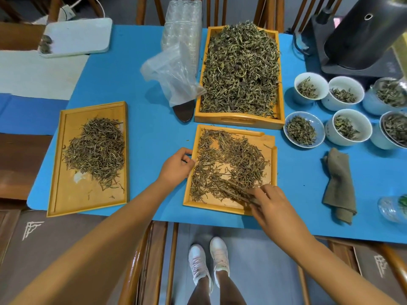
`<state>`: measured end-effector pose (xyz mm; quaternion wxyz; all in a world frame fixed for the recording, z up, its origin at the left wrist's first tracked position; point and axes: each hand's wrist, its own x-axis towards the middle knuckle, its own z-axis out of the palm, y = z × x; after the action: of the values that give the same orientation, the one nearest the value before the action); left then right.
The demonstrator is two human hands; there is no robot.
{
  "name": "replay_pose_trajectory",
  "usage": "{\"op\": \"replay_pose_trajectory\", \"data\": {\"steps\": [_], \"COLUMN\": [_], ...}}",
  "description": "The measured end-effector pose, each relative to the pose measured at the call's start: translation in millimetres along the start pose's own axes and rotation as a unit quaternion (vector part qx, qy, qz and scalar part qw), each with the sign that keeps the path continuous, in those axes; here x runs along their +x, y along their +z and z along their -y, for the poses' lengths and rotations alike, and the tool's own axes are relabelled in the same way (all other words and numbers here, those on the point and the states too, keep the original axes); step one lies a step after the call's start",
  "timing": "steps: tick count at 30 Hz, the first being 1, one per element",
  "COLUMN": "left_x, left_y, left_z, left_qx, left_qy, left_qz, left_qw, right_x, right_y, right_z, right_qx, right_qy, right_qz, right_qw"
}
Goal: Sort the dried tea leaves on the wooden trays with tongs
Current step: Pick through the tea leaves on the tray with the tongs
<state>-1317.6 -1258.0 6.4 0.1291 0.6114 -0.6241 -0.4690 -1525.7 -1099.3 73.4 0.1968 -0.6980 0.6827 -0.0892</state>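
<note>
Leaf-strewn trays (231,206); brown tongs (236,192) among leaves

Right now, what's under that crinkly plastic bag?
A dark, rounded scoop-like object pokes out beneath the clear plastic bag on the blue mat. Its upper part is covered, so I cannot tell what it is.

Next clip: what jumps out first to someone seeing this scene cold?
Three wooden trays of dried tea on a blue mat: the heaped big tray at the back, a flat tray on the left, a small tray in front. The right hand works tongs there; the left hand grips its edge.
</note>
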Motion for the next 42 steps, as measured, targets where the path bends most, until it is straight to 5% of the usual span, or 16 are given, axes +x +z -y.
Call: {"op": "replay_pose_trajectory", "data": {"steps": [42], "left_x": [-3], "left_y": [0], "left_z": [-2], "left_qx": [-0.03], "left_qy": [-0.009], "left_qz": [0.005], "left_qw": [0.999], "right_x": [-3], "right_y": [8], "right_z": [-14], "right_qx": [0.03], "right_qy": [0.097], "right_qz": [-0.007], "right_qw": [0.995]}}
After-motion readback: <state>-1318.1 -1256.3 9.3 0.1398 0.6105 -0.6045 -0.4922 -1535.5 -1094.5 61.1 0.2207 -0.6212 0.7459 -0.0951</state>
